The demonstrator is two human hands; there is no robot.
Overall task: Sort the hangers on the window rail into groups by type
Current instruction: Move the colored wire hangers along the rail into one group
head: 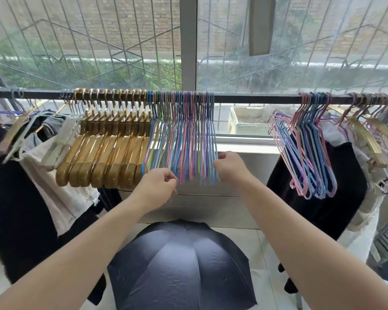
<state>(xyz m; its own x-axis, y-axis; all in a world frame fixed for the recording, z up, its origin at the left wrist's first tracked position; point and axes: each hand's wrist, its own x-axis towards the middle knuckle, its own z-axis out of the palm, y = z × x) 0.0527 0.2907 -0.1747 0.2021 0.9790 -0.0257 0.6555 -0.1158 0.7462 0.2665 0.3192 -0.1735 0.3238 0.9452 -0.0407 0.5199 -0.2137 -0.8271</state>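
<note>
Tiled floor [264, 245] under a barred window; landmark is the dark rail [244, 99] running across the window at sill height.

Nearest, below the rail's middle: open dark umbrella [182, 265] standing on the floor, canopy facing up.

Above the umbrella, both bare forearms reach toward the rail. Left hand [155, 189], grip narrow, fingers curled and pinching at the lower ends of the thin coloured hangers [184, 139]; which hanger it has, cannot tell. Right hand [230, 167], fingers curled against the rightmost hanger of that same bunch, grip closed on its lower edge.

On the rail, middle: the thin coloured hangers hang packed tight, blue, pink, green, lilac. Touching them on the left side: a packed row of gold hangers [108, 153]. Further left along the rail: clothes on hangers, a white garment [61, 193] over dark ones.

Right along the rail, well apart from the middle bunch: a second cluster of thin pink and blue hangers [309, 153], tilted. Beyond it: a black garment [323, 193] and mixed gold and pink hangers [372, 130] at the rail's right end.

Behind the rail: window glass, metal grille [99, 41], brick wall outside.
</note>
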